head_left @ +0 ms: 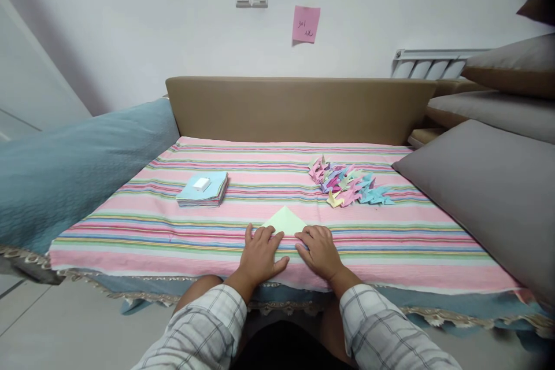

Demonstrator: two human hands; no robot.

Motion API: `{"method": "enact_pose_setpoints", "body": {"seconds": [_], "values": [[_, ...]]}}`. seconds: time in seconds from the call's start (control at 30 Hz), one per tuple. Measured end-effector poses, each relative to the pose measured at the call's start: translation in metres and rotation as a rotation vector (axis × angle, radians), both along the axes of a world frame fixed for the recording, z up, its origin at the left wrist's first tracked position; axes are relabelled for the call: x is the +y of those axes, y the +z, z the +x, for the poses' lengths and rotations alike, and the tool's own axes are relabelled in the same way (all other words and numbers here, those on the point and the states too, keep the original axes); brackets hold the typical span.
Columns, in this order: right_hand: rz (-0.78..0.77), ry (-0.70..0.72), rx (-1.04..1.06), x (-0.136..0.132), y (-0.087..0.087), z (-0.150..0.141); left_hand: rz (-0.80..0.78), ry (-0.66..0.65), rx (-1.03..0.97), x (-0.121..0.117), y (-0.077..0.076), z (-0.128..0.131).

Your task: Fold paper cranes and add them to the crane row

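A pale green sheet of paper (285, 219), folded into a triangle with its point facing away from me, lies flat on the striped cloth (143, 225). My left hand (262, 254) rests on its left corner, fingers spread and thumb stretched out to the right. On the right corner lies my right hand (319, 250), its fingers extended and the thumb apart. Both sets of fingertips touch the near folded edge. Part of the paper's lower edge is hidden under the fingers.
At left stands a stack of coloured paper squares (203, 192) with a small white block (201, 184) on top. Several folded paper cranes (347, 182) lie at right. Grey cushions (477, 196) border the right side, a blue covered armrest (87, 156) the left, a brown backrest (299, 110) the back.
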State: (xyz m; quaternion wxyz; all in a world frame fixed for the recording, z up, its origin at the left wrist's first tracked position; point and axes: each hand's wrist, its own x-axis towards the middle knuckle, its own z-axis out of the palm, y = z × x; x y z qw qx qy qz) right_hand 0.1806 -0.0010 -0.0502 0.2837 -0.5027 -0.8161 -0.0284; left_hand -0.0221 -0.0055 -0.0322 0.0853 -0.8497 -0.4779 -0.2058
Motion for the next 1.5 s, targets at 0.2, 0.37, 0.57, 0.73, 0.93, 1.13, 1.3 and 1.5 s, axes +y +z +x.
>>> {"method": "enact_pose_setpoints", "body": {"seconds": [0.2, 0.37, 0.57, 0.73, 0.93, 1.13, 1.3, 1.5], "values": [[0.047, -0.061, 0.025, -0.001, -0.001, -0.001, 0.012, 0.051, -0.036, -0.001, 0.000, -0.002], [0.063, -0.115, 0.022, -0.001, 0.001, -0.001, 0.013, 0.101, -0.080, 0.001, 0.000, -0.005], [0.060, -0.178, 0.016, -0.002, 0.000, 0.000, -0.003, 0.176, -0.101, 0.000, 0.001, -0.014], [0.058, -0.221, 0.007, -0.001, -0.001, 0.000, 0.002, 0.213, -0.106, -0.001, 0.002, -0.026], [0.065, -0.281, -0.002, -0.002, -0.002, 0.000, 0.002, 0.275, -0.119, -0.001, 0.002, -0.035], [0.053, -0.412, -0.020, -0.001, -0.004, 0.000, 0.006, 0.328, -0.149, -0.001, 0.000, -0.038], [0.035, -0.492, -0.032, 0.001, -0.005, 0.003, 0.000, 0.351, -0.180, -0.001, -0.001, -0.038], [-0.030, -0.528, -0.015, -0.003, -0.003, 0.012, -0.021, 0.386, -0.194, 0.001, -0.001, -0.038]]}}
